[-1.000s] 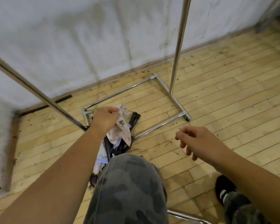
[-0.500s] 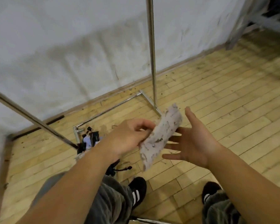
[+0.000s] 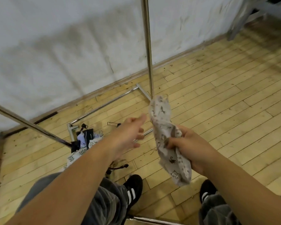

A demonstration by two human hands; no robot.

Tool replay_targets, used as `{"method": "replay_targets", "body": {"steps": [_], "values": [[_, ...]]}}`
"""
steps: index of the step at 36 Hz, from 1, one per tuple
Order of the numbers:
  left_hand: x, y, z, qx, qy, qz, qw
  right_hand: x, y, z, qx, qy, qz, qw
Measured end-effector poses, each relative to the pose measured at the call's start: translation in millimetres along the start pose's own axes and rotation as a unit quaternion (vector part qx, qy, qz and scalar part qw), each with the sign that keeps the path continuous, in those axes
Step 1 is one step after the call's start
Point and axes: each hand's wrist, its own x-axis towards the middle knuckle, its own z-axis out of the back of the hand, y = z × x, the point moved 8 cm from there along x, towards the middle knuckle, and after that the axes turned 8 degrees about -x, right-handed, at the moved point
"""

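Note:
A small white cloth with grey animal prints (image 3: 165, 127) hangs upright in the air at centre right. My right hand (image 3: 187, 146) grips it round its middle, fingers curled over the fabric. My left hand (image 3: 131, 132) is just left of the cloth, fingers straight and spread, holding nothing and apart from the fabric. On the floor at lower left lies a heap of clothes and black hangers (image 3: 85, 138), partly hidden by my left forearm.
A chrome garment rack stands around me: an upright pole (image 3: 148, 51), a slanted bar (image 3: 28, 125) at left and base rails (image 3: 104, 105) on the wooden floor. A white wall runs behind. My black shoes (image 3: 134, 187) are below. Grey furniture legs (image 3: 238, 23) stand top right.
The patterned cloth has passed from my left hand to my right hand. My left hand has let go and opened; before that it lifted the cloth from the floor heap.

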Motion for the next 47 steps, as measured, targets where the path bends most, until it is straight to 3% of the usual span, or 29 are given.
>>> {"method": "replay_targets", "body": {"steps": [4, 10, 13, 16, 22, 27, 35, 40, 47], "values": [[-3, -10, -1, -0.135, 0.03, 0.011, 0.99, -11, 25, -29, -0.16, 0.068, 0.123, 0.977], [1, -14, 8, -0.128, 0.003, -0.045, 0.991, -1, 13, -44, -0.28, 0.065, 0.135, 0.948], [1, -14, 9, -0.112, 0.005, -0.061, 0.992, 0, 11, -41, -0.217, 0.066, 0.104, 0.968], [-2, -17, 7, -0.094, 0.015, -0.076, 0.993, 0, 15, -30, -0.146, 0.013, 0.069, 0.987], [-6, -21, -2, -0.094, 0.053, -0.068, 0.992, -3, 29, -8, -0.079, -0.108, 0.115, 0.984], [-1, -17, 2, -0.062, 0.047, -0.051, 0.996, 3, 23, 6, 0.001, -0.141, 0.064, 0.988], [3, -21, 16, 0.01, -0.013, -0.093, 0.996, 9, 17, 28, -0.031, -0.221, 0.04, 0.974], [-2, -26, 12, -0.001, -0.003, -0.096, 0.995, 4, 27, 39, -0.104, -0.258, 0.066, 0.958], [-3, -35, 16, 0.092, 0.002, -0.171, 0.981, 7, 22, 56, -0.095, -0.291, 0.06, 0.95]]}}
